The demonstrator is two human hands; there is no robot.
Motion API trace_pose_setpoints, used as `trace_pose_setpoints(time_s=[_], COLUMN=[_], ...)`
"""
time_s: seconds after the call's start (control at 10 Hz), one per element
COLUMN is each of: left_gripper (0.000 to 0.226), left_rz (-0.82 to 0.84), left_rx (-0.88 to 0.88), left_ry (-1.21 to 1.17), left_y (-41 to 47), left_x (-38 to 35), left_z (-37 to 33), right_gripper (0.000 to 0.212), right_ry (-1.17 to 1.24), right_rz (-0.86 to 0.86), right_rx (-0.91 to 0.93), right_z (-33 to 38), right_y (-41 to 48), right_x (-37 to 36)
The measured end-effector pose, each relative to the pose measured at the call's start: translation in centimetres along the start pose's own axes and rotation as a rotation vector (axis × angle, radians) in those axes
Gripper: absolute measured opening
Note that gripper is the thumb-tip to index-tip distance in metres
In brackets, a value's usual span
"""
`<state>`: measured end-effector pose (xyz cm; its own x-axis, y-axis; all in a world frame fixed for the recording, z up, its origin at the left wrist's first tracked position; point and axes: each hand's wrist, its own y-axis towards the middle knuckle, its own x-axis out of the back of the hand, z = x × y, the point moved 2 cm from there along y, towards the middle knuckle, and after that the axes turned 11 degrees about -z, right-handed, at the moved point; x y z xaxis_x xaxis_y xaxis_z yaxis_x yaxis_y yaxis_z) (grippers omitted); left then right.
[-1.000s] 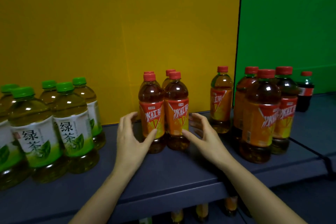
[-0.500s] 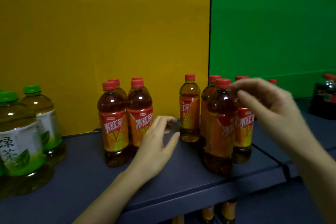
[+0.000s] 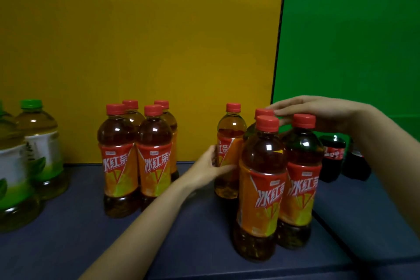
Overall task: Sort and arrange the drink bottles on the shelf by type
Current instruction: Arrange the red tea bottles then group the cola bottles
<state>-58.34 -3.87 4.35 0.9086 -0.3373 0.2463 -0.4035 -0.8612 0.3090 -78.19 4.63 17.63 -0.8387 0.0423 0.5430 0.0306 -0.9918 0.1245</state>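
Several red-capped iced tea bottles stand in a tight block left of centre on the dark blue shelf. A lone iced tea bottle stands at the back; my left hand wraps its lower part, thumb across the front. To the right is a cluster of three iced tea bottles: a front one, one beside it and a mostly hidden rear one. My right hand lies flat above their caps, fingers spread, tips at the rear cap.
Large green tea bottles with green caps stand at the far left. Dark cola bottles sit behind my right wrist. A yellow panel and a green panel back the shelf. A seam splits the shelf at right.
My left hand moved right from the block of iced tea bottles onto the lone bottle. My right hand came down and left over the caps of the right cluster.
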Motion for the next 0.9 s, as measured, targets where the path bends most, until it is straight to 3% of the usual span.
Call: trace_pose_setpoints(time_s=[0.1,0.2,0.3,0.4,0.5,0.6,0.7,0.9], left_gripper=[0.061,0.062,0.062,0.062,0.064,0.067,0.068,0.074], left_rz=[-0.007,-0.043,-0.104,-0.187,-0.279,-0.370,-0.427,-0.465], left_rx=[-0.021,-0.027,-0.031,-0.035,-0.039,-0.036,-0.028,-0.008], left_ry=[0.015,0.042,0.049,0.105,0.176,0.247,0.291,0.334], left_y=[0.7,1.1,1.2,1.4,1.4,1.4,1.3,1.2], left_x=[-0.2,-0.1,0.2,0.8,1.4,2.0,2.6,3.0], left_z=[0.5,1.0,1.5,2.2,2.5,2.6,2.7,3.0], right_gripper=[0.068,0.073,0.105,0.090,0.046,0.085,0.062,0.058], right_ry=[0.127,0.026,-0.139,-0.224,-0.279,-0.437,-0.433,-0.343], right_rz=[-0.019,0.006,0.006,0.031,0.272,0.244,0.304,0.286], right_rx=[-0.046,-0.035,-0.044,-0.053,0.141,0.128,0.242,0.262], right_z=[-2.9,-3.6,-3.1,-2.5,0.9,1.7,1.9,1.8], right_y=[2.5,4.0,5.4,6.4,4.5,4.5,5.2,7.2], right_x=[1.0,1.5,2.7,2.2,-0.9,-0.9,-1.6,-3.1])
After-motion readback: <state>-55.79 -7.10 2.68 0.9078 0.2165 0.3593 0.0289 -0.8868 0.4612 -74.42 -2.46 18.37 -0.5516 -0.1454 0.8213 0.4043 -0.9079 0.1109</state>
